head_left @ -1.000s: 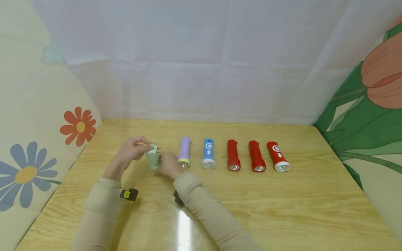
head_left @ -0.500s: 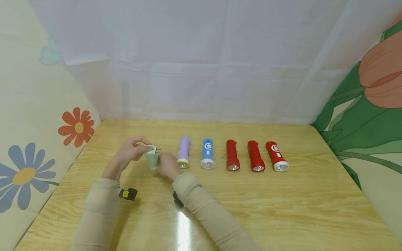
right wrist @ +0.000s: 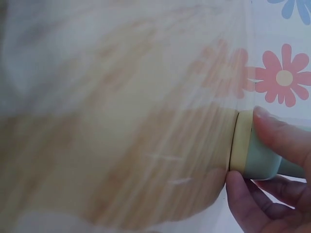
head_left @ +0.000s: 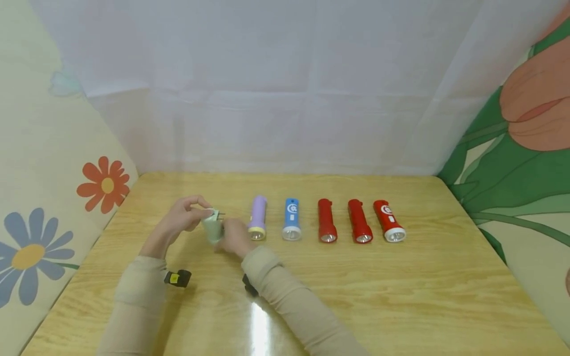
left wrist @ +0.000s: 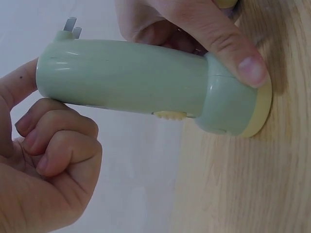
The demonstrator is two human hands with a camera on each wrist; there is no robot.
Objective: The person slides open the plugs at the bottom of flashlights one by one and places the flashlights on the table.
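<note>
Five flashlights [head_left: 327,220] lie in a row; we judge the mint-green flashlight [left wrist: 126,77], prongs [left wrist: 71,24] extended, unfinished. Our left hand [head_left: 179,220] pinches its tail [left wrist: 51,70]; our right hand [head_left: 233,237] grips its head [left wrist: 233,102].

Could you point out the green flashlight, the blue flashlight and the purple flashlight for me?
Green flashlight [left wrist: 146,80]: left wrist view, middle of its body.
Blue flashlight [head_left: 292,221]: head view, on its handle.
Purple flashlight [head_left: 259,213]: head view, on its handle.
</note>
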